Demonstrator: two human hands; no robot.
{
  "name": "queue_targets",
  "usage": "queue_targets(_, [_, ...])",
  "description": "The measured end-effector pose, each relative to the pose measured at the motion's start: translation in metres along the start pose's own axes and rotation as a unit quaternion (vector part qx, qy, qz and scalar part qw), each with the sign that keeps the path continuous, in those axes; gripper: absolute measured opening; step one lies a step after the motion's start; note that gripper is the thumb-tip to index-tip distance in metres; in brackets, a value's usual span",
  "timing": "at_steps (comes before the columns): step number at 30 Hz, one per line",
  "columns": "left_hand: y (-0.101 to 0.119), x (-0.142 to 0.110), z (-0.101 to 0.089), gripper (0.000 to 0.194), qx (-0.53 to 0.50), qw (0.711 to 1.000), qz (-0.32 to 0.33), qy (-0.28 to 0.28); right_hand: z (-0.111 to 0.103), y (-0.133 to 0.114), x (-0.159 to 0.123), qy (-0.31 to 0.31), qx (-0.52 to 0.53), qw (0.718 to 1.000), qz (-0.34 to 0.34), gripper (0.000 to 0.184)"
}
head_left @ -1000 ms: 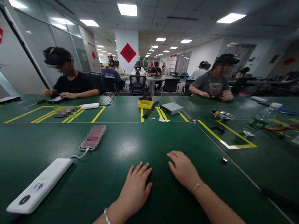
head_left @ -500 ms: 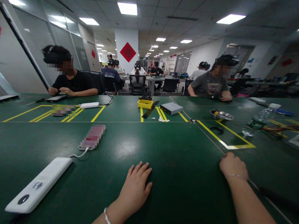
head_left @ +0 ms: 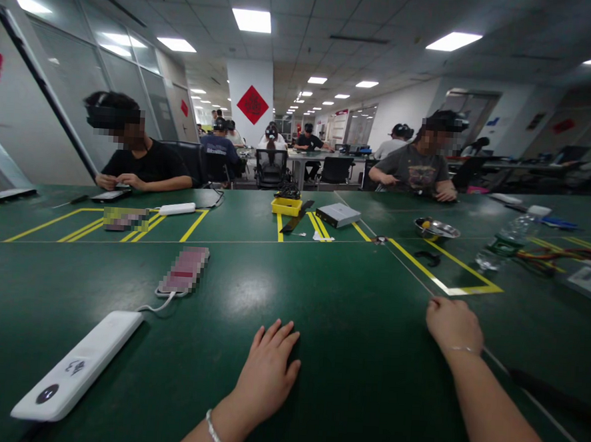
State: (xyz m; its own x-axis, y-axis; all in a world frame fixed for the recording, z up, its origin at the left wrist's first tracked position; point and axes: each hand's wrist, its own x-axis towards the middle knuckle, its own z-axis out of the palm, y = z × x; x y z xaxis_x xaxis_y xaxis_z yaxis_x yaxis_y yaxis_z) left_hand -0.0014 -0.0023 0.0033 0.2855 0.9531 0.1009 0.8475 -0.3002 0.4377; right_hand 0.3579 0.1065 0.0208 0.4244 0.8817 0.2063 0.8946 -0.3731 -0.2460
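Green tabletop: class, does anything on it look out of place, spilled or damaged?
White scraps lie loose near the grey box, like stray litter, and a black strip lies aslant beside the yellow tray. No spill or damage shows around the left hand or right hand.

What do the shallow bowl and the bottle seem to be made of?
Bowl: probably polished metal, given its silvery sheen and bright highlights. Bottle: likely clear, glossy plastic, since its walls are see-through, though glass isn't ruled out.

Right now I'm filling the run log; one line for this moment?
left hand: palm-down on table | right hand: curled, grip hidden | phone: cabled to white device
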Motion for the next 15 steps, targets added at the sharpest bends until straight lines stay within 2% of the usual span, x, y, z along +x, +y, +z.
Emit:
queue_targets(2, [0.000,0.001,0.002,0.043,-0.016,1.000,-0.003,0.014,-0.002,-0.024,-0.011,-0.010,0.065,0.997,-0.043,0.037])
queue_targets(4, [0.001,0.001,0.003,0.043,-0.040,0.998,-0.012,0.038,-0.003,-0.056,-0.031,-0.080,0.168,0.979,-0.088,0.035])
queue_targets(5, [0.002,0.002,0.003,0.044,-0.054,0.997,-0.017,0.051,-0.003,-0.073,-0.044,-0.131,0.225,0.959,-0.109,0.033])
queue_targets(7, [0.005,0.002,0.003,0.043,-0.082,0.994,-0.024,0.072,-0.001,-0.106,-0.077,-0.233,0.327,0.903,-0.153,0.029])
queue_targets(10, [0.010,0.000,0.002,0.034,-0.110,0.990,-0.033,0.086,0.001,-0.143,-0.129,-0.318,0.405,0.832,-0.207,0.019])
queue_targets(13, [0.013,-0.001,0.002,0.018,-0.122,0.988,-0.048,0.087,0.000,-0.160,-0.162,-0.339,0.401,0.817,-0.238,0.017])
queue_targets(15, [0.013,-0.002,0.000,0.010,-0.136,0.986,-0.052,0.086,-0.002,-0.161,-0.164,-0.346,0.375,0.816,-0.272,0.021])
